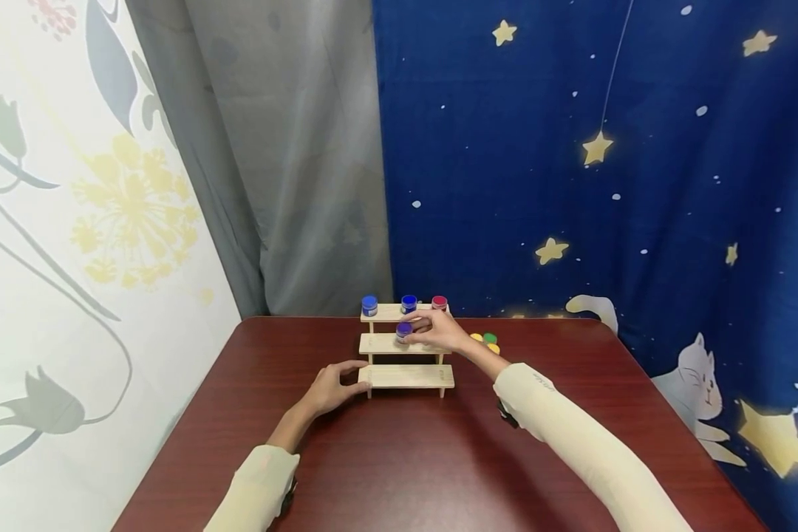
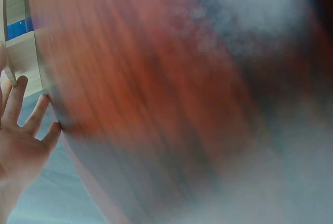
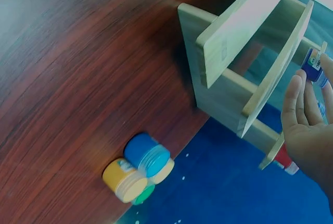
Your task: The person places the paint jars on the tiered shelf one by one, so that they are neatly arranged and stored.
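A three-tier wooden display stand (image 1: 406,377) is on the table. My left hand (image 1: 332,386) holds the left end of its lowest tier, thumb at the front edge and fingers toward the back. In the left wrist view some fingers of that hand (image 2: 23,146) are spread out. Between thumb and fingertips, my right hand (image 1: 439,332) pinches a small purple paint jar (image 1: 403,332) at the middle tier; whether its base touches the board I cannot tell. On the top tier are a lighter blue jar (image 1: 369,305), a dark blue jar (image 1: 408,304) and a red jar (image 1: 440,303).
Right of the stand, yellow jars (image 3: 125,179), a blue jar (image 3: 147,154) and a green jar (image 3: 143,195) cluster on the dark red wooden table (image 1: 399,465). A grey curtain (image 1: 306,185) and a blue starry curtain (image 1: 505,185) hang behind the table.
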A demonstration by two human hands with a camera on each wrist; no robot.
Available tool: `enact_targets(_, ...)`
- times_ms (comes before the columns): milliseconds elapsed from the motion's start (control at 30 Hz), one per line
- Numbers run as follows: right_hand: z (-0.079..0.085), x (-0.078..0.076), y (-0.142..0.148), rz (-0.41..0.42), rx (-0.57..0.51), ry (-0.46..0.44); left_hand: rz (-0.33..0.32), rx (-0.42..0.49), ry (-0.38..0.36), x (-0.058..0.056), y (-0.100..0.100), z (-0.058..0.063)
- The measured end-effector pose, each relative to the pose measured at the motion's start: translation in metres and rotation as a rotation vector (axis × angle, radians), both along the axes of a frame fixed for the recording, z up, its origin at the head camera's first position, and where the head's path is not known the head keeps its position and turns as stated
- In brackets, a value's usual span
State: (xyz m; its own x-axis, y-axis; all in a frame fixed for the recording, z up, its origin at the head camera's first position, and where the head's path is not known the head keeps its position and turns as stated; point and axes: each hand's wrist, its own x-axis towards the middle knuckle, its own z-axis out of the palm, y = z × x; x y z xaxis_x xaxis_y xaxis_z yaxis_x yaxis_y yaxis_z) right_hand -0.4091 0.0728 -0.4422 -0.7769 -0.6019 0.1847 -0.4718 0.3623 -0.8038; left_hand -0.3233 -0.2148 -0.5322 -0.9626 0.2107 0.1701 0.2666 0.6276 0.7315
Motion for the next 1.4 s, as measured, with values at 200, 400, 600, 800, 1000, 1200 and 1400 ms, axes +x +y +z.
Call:
enact_targets(200, -0.004, 0.001, -0.014, -0.036, -0.018, -0.018, -0.005, 0.007, -0.002, -0.001, 0.001, 0.001)
enact_targets(400, -0.009, 0.000, -0.029, -0.082, -0.009, -0.008, -0.010, 0.012, 0.009, -0.003, 0.003, 0.001)
enact_targets(600, -0.009, 0.001, -0.042, -0.094, 0.008, 0.012, -0.018, 0.015, 0.011, -0.004, 0.004, 0.002)
enact_targets(800, -0.008, 0.000, -0.052, -0.093, 0.006, 0.037, -0.011, 0.024, 0.015, -0.005, 0.004, 0.003)
enact_targets(1000, -0.010, -0.001, -0.059, -0.069, 0.006, 0.022, -0.009, 0.013, 0.015, -0.006, 0.003, 0.003)
enact_targets(1200, -0.013, -0.002, -0.064, -0.061, -0.010, 0.000, -0.011, 0.020, 0.009, -0.004, 0.003, 0.003)
enact_targets(1400, -0.014, 0.001, -0.067, -0.069, -0.008, 0.001, -0.005, 0.015, 0.009, -0.003, 0.002, 0.002)
